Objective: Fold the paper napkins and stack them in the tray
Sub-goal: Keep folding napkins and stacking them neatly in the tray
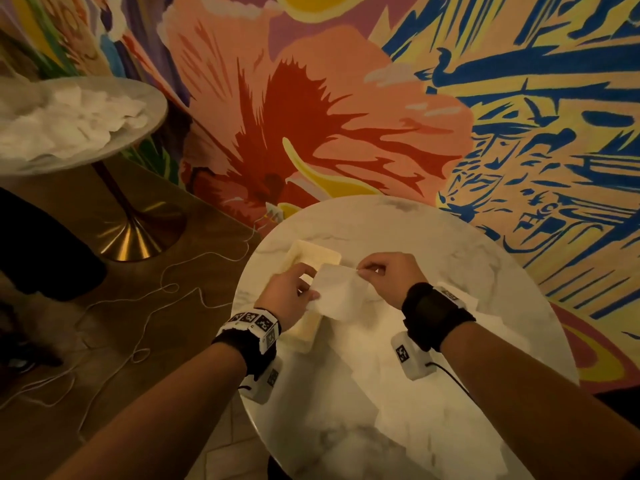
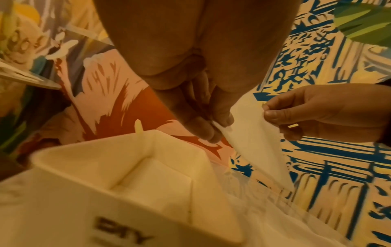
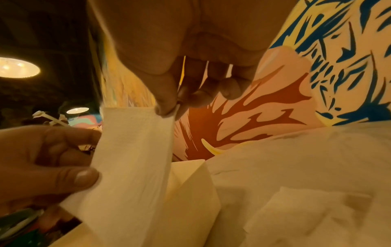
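A white paper napkin (image 1: 337,292) hangs in the air above the round marble table (image 1: 433,244), held between both hands. My left hand (image 1: 289,294) pinches its left corner, seen close in the left wrist view on the napkin (image 2: 251,133). My right hand (image 1: 384,271) pinches the top right corner between thumb and forefinger; the right wrist view shows the napkin (image 3: 135,158) stretched down from that pinch. A cream rectangular tray (image 1: 311,254) sits on the table under my left hand, and its inside (image 2: 148,175) looks bare. Its wall (image 3: 190,192) rises just behind the napkin.
More loose white napkins (image 1: 415,393) lie spread over the near and right part of the table. A second round table (image 1: 83,157) at the far left carries a heap of napkins (image 1: 69,116). A painted wall stands just behind. White cord (image 1: 145,306) trails on the wooden floor.
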A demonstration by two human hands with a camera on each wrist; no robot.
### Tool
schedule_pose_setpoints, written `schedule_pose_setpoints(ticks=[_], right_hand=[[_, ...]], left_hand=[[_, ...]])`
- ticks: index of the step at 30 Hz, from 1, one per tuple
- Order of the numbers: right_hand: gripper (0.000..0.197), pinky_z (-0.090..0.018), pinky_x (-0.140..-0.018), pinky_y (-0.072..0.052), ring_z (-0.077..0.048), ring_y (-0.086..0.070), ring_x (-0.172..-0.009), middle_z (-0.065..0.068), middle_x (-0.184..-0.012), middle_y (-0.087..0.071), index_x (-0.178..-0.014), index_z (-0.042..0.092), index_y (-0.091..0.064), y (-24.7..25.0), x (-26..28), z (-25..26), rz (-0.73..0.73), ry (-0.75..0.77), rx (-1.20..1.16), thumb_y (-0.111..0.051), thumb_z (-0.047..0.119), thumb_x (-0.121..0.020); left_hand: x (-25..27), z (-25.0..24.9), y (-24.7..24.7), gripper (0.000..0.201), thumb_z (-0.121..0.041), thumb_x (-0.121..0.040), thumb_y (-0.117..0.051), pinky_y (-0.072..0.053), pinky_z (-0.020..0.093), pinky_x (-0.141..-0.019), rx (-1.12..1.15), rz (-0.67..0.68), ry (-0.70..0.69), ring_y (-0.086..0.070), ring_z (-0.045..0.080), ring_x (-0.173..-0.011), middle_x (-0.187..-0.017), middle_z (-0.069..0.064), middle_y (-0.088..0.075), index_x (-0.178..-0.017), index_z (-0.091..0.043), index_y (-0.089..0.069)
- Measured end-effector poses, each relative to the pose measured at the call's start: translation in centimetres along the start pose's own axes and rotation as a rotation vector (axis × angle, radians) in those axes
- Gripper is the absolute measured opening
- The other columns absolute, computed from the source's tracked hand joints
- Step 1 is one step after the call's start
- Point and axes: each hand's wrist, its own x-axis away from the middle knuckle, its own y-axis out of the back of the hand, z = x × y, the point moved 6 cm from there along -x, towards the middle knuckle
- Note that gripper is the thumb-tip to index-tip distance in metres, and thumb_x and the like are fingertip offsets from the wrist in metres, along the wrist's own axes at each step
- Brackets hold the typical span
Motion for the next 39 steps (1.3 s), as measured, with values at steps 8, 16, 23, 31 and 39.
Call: schedule_pose_setpoints(ticks=[8,16,23,31,39], right_hand=[[0.010,-0.021,-0.086,-0.048,-0.010,-0.062,-0.088,0.003,-0.095,-0.071,-0.094,0.018,-0.077,-4.3,-3.4,1.8,0.003,-0.095,0.024,-0.070,0.023,-0.089],[0.005,-0.028,-0.091,-0.054,-0.015,-0.067,-0.092,0.004,-0.096,-0.074,-0.080,0.027,-0.076,-10.9,-4.0,1.2,0.239,-0.249,0.185,-0.074,0.029,-0.083],[0.009,-0.028,-0.087,-0.055,-0.014,-0.067,-0.093,0.005,-0.097,-0.074,-0.085,0.024,-0.077,-13.2,-3.6,0.8,0.320,-0.298,0.281,-0.071,0.031,-0.084],[0.017,-0.031,-0.092,-0.053,-0.017,-0.066,-0.100,0.002,-0.107,-0.073,-0.101,0.019,-0.077,-13.9,-3.4,0.9,0.356,-0.298,0.334,-0.068,0.027,-0.089],[0.034,-0.031,-0.102,-0.047,-0.020,-0.059,-0.117,0.004,-0.130,-0.064,-0.127,0.028,-0.065,-13.1,-3.0,1.0,0.366,-0.259,0.399,-0.061,0.036,-0.094]], left_hand=[[-0.9,7.3,5.0,0.027,-0.016,-0.089,-0.071,-0.054,0.031,-0.080,-0.172,-0.092,0.192,-0.062,0.013,-0.090,-0.100,-0.009,-0.066,-0.114,-0.026,-0.066],[-0.8,9.8,4.7,0.033,-0.010,-0.090,-0.069,-0.053,0.026,-0.078,-0.112,-0.027,0.248,-0.061,0.007,-0.084,-0.092,-0.010,-0.066,-0.119,-0.024,-0.064],[-1.0,10.0,4.5,0.034,-0.008,-0.090,-0.066,-0.052,0.023,-0.073,-0.097,-0.002,0.236,-0.061,0.003,-0.078,-0.095,-0.009,-0.068,-0.120,-0.024,-0.063],[-1.1,10.2,4.4,0.035,-0.009,-0.090,-0.068,-0.058,0.032,-0.084,-0.082,0.012,0.236,-0.065,0.012,-0.082,-0.098,-0.007,-0.069,-0.120,-0.025,-0.063],[-1.1,9.3,4.9,0.042,-0.015,-0.087,-0.072,-0.055,0.029,-0.080,-0.170,0.042,0.200,-0.064,0.012,-0.086,-0.106,-0.011,-0.066,-0.123,-0.030,-0.057]])
